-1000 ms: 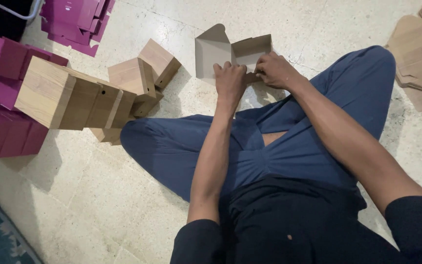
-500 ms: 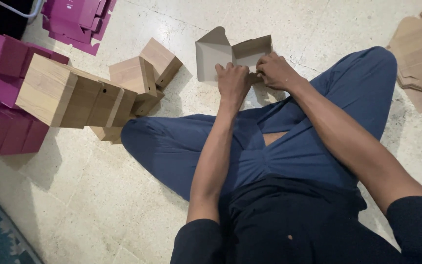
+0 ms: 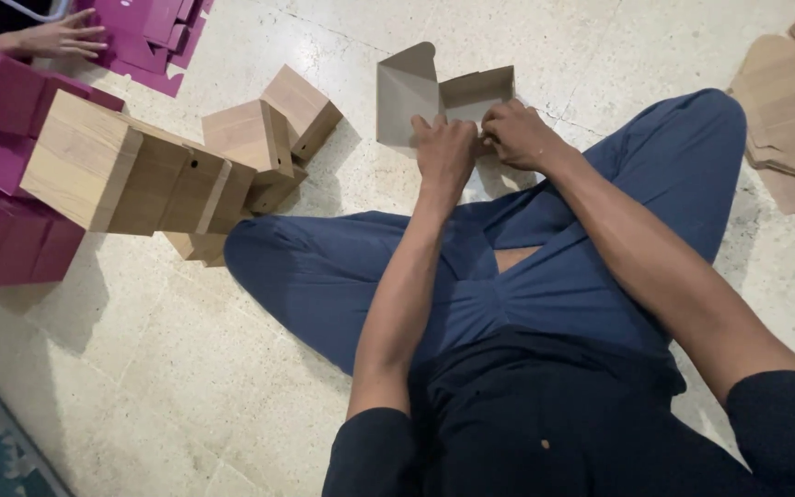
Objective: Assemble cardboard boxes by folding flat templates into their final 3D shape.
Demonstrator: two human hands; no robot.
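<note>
You sit on the pale stone floor (image 3: pixel 186 387) with your legs in blue trousers (image 3: pixel 508 285) crossed in front of you. On your left stands a row of folded wood-coloured boxes (image 3: pixel 140 175), lying one against another, and beside them are purple boxes (image 3: pixel 2 184). At the far right edge there is a pile of flat brown cardboard sheets (image 3: pixel 789 110). At the top left, another person's hand (image 3: pixel 66 37) rests on purple cardboard pieces (image 3: pixel 154 28). Just past your knees lies the half-folded grey box (image 3: pixel 411 92), open, with its flaps standing up. Your left hand (image 3: pixel 443 152) is closed on its near edge, and your right hand (image 3: pixel 517 133) pinches the same edge just beside it, the two hands touching.
</note>
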